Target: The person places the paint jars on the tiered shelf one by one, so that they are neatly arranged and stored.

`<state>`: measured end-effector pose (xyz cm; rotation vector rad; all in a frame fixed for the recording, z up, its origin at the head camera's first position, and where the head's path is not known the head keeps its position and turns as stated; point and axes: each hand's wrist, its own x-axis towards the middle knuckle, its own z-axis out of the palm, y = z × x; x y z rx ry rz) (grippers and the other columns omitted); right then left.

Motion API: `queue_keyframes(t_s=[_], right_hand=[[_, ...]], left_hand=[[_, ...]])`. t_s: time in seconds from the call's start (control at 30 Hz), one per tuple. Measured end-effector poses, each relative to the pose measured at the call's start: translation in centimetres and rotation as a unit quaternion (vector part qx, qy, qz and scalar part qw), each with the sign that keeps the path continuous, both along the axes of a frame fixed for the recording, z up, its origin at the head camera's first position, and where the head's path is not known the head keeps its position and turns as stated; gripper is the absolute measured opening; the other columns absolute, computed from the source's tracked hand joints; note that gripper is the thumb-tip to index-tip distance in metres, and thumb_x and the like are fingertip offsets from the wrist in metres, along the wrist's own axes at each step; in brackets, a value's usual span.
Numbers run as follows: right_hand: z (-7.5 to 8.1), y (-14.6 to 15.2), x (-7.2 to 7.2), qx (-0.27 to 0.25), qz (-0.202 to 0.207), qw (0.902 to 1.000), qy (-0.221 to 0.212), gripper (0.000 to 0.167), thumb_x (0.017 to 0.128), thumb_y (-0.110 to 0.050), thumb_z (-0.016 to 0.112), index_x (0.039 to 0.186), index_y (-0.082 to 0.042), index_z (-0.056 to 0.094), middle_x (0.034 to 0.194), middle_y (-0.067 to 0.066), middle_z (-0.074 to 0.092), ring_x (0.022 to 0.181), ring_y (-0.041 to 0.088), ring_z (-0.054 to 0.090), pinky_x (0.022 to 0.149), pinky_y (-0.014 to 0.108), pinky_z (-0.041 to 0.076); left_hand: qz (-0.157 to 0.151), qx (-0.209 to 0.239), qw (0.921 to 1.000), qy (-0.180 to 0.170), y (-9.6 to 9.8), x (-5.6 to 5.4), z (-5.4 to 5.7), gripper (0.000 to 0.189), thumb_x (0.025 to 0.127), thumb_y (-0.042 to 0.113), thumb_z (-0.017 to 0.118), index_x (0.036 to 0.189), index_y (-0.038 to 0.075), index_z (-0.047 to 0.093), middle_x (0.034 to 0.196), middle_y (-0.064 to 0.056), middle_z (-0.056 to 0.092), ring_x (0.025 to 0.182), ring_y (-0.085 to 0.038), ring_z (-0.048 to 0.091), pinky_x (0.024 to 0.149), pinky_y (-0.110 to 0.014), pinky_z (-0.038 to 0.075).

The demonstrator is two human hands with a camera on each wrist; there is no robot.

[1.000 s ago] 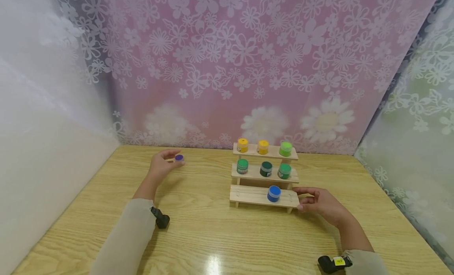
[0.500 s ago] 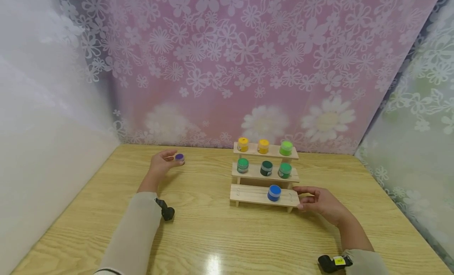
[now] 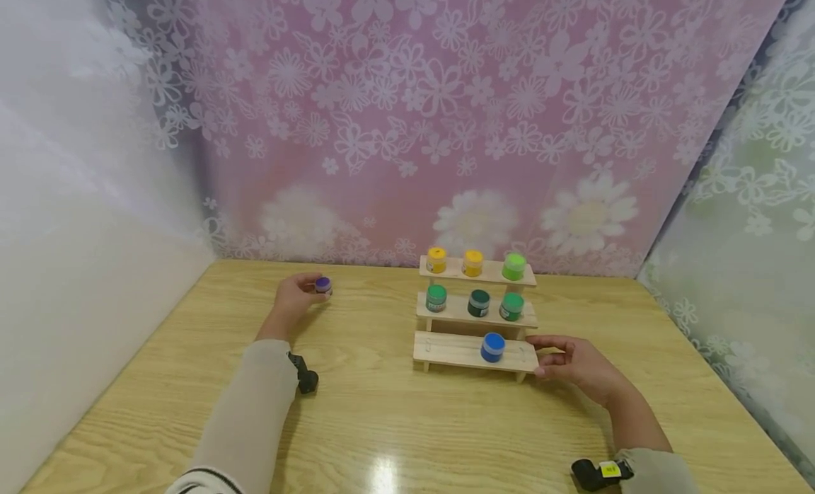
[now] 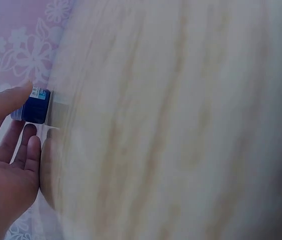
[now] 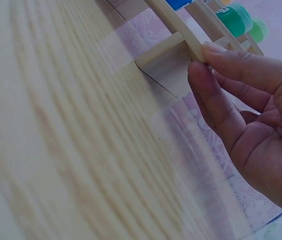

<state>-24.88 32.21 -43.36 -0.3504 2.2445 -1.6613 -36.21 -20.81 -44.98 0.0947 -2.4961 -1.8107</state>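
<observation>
At the table's far left, my left hand [image 3: 296, 296] pinches a small paint jar with a purple lid [image 3: 323, 284]. The left wrist view shows thumb and fingers on either side of this paint jar [image 4: 38, 107], which looks dark blue there; its base is at the tabletop. My right hand [image 3: 582, 368] holds the right end of the bottom step of a three-step wooden display rack [image 3: 448, 349]. Thumb and forefinger pinch that step's edge in the right wrist view. A blue paint jar [image 3: 493, 347] stands on the bottom step, right of its middle.
On the middle step stand a green jar [image 3: 436, 298], a dark green jar [image 3: 479, 303] and another green jar [image 3: 511, 306]. Two yellow jars [image 3: 436, 260] and a light green jar [image 3: 513, 266] occupy the top step. A floral curtain [image 3: 407, 126] hangs behind the table [image 3: 356, 409].
My left hand has shifted slightly right and its fingers have closed in around the purple-lidded paint jar. The right hand and the rack look the same.
</observation>
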Motion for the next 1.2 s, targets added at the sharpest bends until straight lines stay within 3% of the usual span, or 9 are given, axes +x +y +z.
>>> queue_keyframes(t_s=[0.17, 0.37, 0.8, 1.2], right_hand=[[0.0, 0.1, 0.0, -0.005, 0.005, 1.0000, 0.003, 0.067, 0.087, -0.008, 0.074, 0.141, 0.011, 0.041, 0.115, 0.010, 0.061, 0.091, 0.019, 0.065, 0.080, 0.032, 0.057], [0.1, 0.1, 0.0, -0.012, 0.009, 0.9999, -0.004, 0.069, 0.088, -0.008, 0.073, 0.143, 0.012, 0.037, 0.110, 0.014, 0.063, 0.093, 0.019, 0.065, 0.080, 0.032, 0.057], [-0.5, 0.4, -0.2, 0.002, -0.004, 1.0000, -0.009, 0.071, 0.086, -0.012, 0.076, 0.142, 0.010, 0.040, 0.113, 0.011, 0.063, 0.095, 0.019, 0.065, 0.082, 0.032, 0.057], [-0.1, 0.2, 0.0, -0.010, 0.005, 0.9999, -0.006, 0.069, 0.087, -0.007, 0.074, 0.143, 0.012, 0.038, 0.112, 0.011, 0.063, 0.094, 0.018, 0.066, 0.082, 0.032, 0.057]], left_hand=[[0.002, 0.009, 1.0000, -0.004, 0.3, 0.2, 0.0, 0.056, 0.086, 0.004, 0.075, 0.138, 0.001, 0.053, 0.135, -0.020, 0.054, 0.125, -0.034, 0.050, 0.107, -0.043, 0.040], [-0.001, -0.016, 0.9999, -0.005, 0.6, 0.4, 0.0, 0.054, 0.087, 0.008, 0.075, 0.137, 0.002, 0.056, 0.136, -0.020, 0.053, 0.127, -0.035, 0.048, 0.106, -0.045, 0.041], [-0.016, -0.024, 0.9996, 0.008, 0.6, 0.2, -0.4, 0.050, 0.086, 0.011, 0.076, 0.133, 0.002, 0.060, 0.127, -0.020, 0.060, 0.117, -0.033, 0.055, 0.102, -0.043, 0.045], [-0.040, -0.009, 0.9990, 0.019, 1.1, 1.3, 1.3, 0.051, 0.085, 0.008, 0.077, 0.133, 0.003, 0.060, 0.129, -0.018, 0.058, 0.118, -0.033, 0.057, 0.097, -0.041, 0.050]])
